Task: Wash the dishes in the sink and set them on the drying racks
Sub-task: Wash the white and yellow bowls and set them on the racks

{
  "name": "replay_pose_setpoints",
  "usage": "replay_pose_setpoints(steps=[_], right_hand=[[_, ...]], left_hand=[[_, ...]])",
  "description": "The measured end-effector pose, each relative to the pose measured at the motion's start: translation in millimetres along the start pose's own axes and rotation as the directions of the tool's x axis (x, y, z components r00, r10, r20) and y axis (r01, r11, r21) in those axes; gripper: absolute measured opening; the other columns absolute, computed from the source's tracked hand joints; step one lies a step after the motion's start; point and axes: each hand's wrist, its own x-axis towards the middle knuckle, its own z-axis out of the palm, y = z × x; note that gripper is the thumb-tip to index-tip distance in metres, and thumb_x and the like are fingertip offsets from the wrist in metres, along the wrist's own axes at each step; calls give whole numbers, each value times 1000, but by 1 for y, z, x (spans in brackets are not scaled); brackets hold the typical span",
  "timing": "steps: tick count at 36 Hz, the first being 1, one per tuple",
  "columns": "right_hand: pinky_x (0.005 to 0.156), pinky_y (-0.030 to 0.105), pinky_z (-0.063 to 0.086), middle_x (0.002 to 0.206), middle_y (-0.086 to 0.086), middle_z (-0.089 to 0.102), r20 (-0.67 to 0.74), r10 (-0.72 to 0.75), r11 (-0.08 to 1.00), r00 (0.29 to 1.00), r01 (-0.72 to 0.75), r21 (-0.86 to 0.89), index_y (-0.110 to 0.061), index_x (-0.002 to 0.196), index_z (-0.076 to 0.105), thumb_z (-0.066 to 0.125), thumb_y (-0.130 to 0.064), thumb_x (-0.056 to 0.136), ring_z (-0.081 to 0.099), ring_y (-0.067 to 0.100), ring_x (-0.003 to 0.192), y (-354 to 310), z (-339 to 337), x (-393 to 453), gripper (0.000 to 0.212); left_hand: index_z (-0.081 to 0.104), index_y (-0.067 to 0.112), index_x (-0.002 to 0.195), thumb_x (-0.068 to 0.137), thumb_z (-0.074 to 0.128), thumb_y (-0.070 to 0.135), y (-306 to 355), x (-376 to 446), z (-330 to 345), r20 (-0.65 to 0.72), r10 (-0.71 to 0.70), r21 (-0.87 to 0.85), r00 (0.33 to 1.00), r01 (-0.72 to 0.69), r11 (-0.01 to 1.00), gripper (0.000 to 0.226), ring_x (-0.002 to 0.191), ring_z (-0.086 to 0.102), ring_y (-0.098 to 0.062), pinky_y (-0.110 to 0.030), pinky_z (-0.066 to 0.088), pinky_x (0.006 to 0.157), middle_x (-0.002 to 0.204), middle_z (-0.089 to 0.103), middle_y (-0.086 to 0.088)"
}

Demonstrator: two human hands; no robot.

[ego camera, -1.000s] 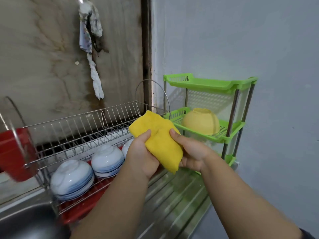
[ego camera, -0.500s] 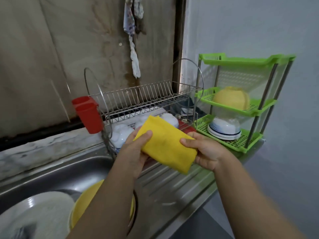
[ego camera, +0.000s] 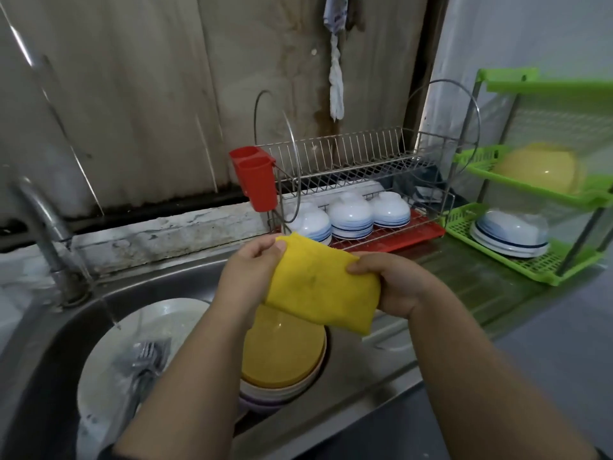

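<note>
both hands (ego camera: pixel 247 280) grip yellow cloth (ego camera: pixel 320 288)

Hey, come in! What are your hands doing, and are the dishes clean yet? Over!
Both hands, left and right, grip the yellow cloth above the sink. Plate, forks, stacked bowls unwashed. Nothing in the way.

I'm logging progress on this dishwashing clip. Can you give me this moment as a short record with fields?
hands: left hand and right hand both grip the yellow cloth above the sink
in sink: white plate with forks; stack of bowls, yellow one on top
tap: running a thin stream
metal rack: three white-and-blue bowls upside down on the lower tier; upper tier holds no dishes
green rack: yellow bowl on the middle shelf, white bowl below
stage: dishes in the sink not yet washed
</note>
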Motion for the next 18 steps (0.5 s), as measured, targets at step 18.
replay_pose_setpoints(steps=[18], right_hand=[[81,41,49,93,9,63,-416,6,997,909,28,75,-21,90,62,37,-4,92,59,28,86,82,34,29,30]], left_hand=[[43,17,141,94,49,30,-91,-26,-34,-272,-201,609,941,331,721,49,127,38,-35,-37,34,102,139,38,-15]])
